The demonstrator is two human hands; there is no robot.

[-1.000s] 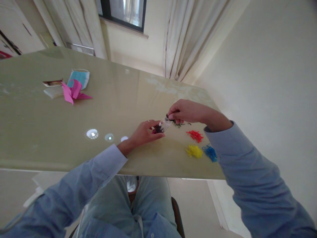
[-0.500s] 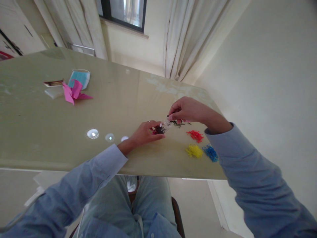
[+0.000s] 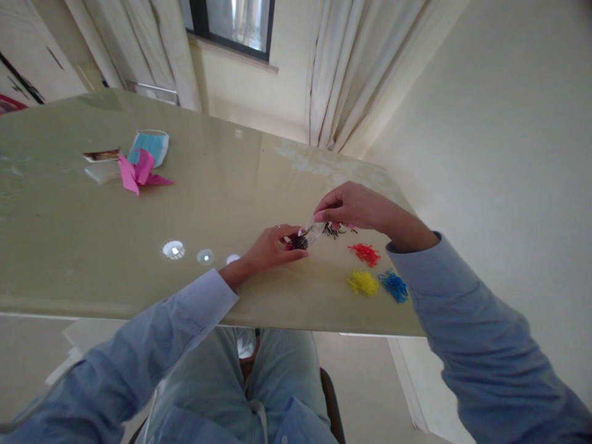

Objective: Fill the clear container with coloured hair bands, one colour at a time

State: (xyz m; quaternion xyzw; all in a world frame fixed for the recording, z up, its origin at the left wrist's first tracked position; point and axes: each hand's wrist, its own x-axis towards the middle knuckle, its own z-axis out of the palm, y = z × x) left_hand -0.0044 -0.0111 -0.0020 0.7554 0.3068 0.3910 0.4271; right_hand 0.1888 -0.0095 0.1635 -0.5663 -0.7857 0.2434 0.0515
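Note:
My left hand [image 3: 277,245] grips a small clear plastic bag [image 3: 315,232] that has a clump of dark bits with a little pink at its lower end [image 3: 300,242]. Over the bag's upper end, my right hand [image 3: 340,203] pinches with thumb and forefinger; what lies between those fingertips is too small to make out. Just under the right hand lies a loose pile of small black rubber bands [image 3: 333,230], partly hidden, with some pink pieces [image 3: 349,226] by it. Nearer me are piles of red bands [image 3: 365,254], yellow bands [image 3: 363,282] and blue bands [image 3: 394,287].
A pink folded-paper figure [image 3: 139,172], a blue face mask [image 3: 155,148], a clear packet [image 3: 102,172] and a brown-and-white strip [image 3: 102,155] lie at the table's left. Lamp reflections show on the glossy table [image 3: 222,179]. A wall [image 3: 509,154] borders the right side.
A small black piece seen at my right fingertips earlier no longer shows there. A thin dark line now shows in the bag's upper part. Both hands have barely moved.

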